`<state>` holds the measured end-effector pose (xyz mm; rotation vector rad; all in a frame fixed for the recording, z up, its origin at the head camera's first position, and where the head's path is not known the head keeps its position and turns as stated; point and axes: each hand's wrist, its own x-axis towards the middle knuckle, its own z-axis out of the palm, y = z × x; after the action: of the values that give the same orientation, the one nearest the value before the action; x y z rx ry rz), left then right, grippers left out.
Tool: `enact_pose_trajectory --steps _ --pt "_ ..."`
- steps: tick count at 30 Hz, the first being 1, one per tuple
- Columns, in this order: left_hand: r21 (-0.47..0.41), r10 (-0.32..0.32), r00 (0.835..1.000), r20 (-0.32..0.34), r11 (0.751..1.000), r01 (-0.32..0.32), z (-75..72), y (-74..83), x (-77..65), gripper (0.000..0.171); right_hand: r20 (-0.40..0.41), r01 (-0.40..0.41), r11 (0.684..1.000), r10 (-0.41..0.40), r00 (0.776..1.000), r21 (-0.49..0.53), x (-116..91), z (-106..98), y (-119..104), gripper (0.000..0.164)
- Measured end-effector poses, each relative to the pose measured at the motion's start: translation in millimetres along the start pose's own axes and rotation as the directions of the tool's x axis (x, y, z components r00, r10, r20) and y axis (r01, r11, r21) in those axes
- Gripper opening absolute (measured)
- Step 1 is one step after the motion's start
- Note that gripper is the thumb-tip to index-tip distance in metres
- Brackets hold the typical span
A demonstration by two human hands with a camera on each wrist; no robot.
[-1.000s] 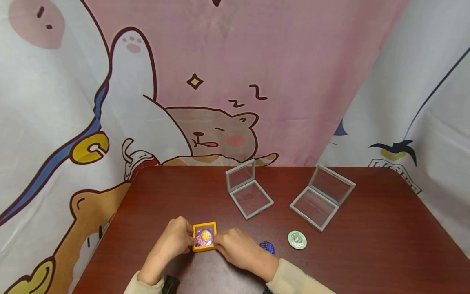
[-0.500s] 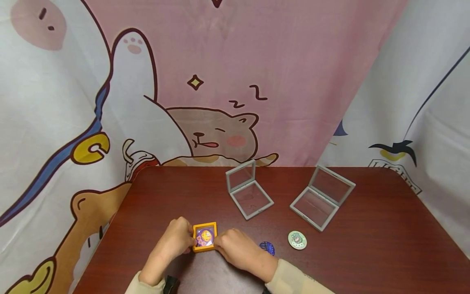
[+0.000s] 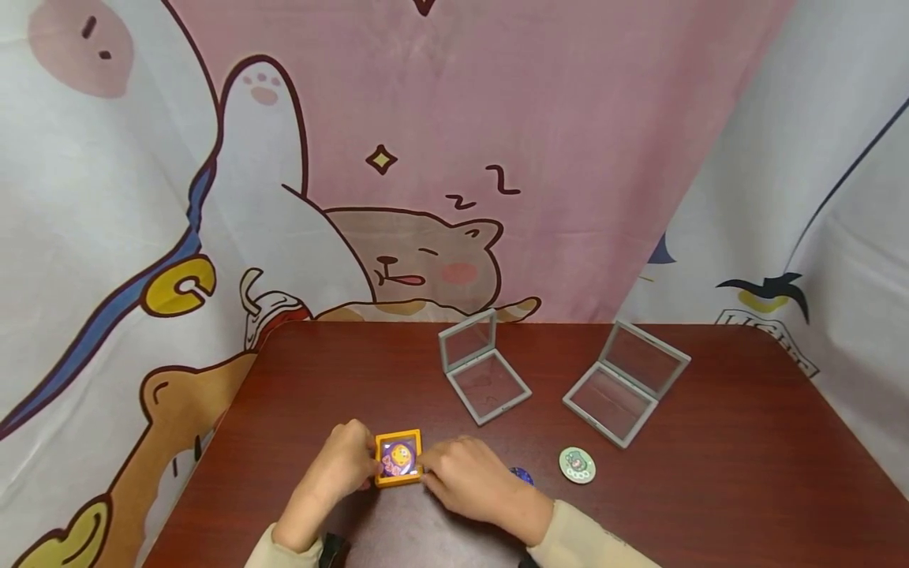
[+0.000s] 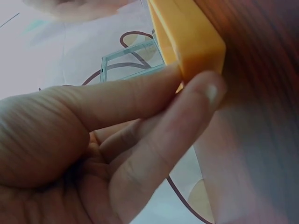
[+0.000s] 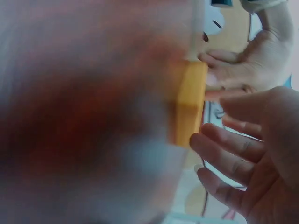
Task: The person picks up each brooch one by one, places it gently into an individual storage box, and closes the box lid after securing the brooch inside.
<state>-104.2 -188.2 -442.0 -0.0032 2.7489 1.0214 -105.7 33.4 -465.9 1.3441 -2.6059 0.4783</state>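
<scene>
A small yellow square display case (image 3: 398, 433) lies on the table and holds a round purple badge (image 3: 399, 457) with a yellow cartoon figure. My left hand (image 3: 346, 457) pinches the case's left side; in the left wrist view the thumb and a finger meet at a corner of the yellow case (image 4: 198, 44). My right hand (image 3: 469, 477) is just off the case's right side. Its fingers look loosely bent and spread in the right wrist view, one fingertip close to the case (image 5: 192, 102); whether it touches cannot be told.
Two grey clear-paned cases, one (image 3: 485, 420) behind the hands and one (image 3: 626, 442) farther right, stand with lids raised. A green badge (image 3: 577, 465) lies at the right, and a dark blue badge (image 3: 522, 476) is partly hidden behind my right hand. A printed curtain (image 3: 568, 158) hangs behind the table.
My right hand has drawn slightly away to the right from the yellow case and now covers more of the blue badge. The left hand keeps its place at the case.
</scene>
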Motion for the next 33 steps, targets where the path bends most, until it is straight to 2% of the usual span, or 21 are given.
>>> enact_pose_trajectory --steps 2,6,12,18,25,30,33 --pt "0.007 -0.002 1.0 -0.003 1.0 0.002 0.1 0.5 0.1 0.022 -0.028 -0.012 1.0 0.012 1.0 0.023 -5 -8 4 0.01" --pt "0.015 -0.007 1.0 -0.01 1.0 0.007 -0.1 2.4 -0.3 0.023 -0.08 -0.027 0.997 0.032 0.996 0.07 -15 -26 13 0.032" --pt "0.022 -0.006 1.0 -0.015 1.0 0.006 0.5 4.1 -1.0 0.022 -0.05 -0.129 0.989 0.133 0.99 0.078 -32 -43 25 0.053" --pt "0.025 -0.019 1.0 -0.02 0.999 0.02 0.4 4.9 -1.5 0.022 -0.036 -0.171 0.984 0.173 0.984 0.045 -48 -44 35 0.066" --pt "0.034 -0.03 0.999 -0.019 0.999 0.031 -1.8 5.0 -1.3 0.012 0.039 -0.188 0.981 0.186 0.982 0.043 -68 -45 42 0.077" --pt "0.11 0.024 0.999 -0.049 0.994 -0.018 -4.3 6.1 0.4 0.009 0.062 -0.185 0.982 0.182 0.981 0.041 -80 -44 47 0.081" --pt "0.138 0.059 0.994 -0.094 0.989 -0.046 -5.7 8.4 2.3 0.009 0.065 -0.191 0.981 0.188 0.98 0.037 -87 -44 50 0.081"
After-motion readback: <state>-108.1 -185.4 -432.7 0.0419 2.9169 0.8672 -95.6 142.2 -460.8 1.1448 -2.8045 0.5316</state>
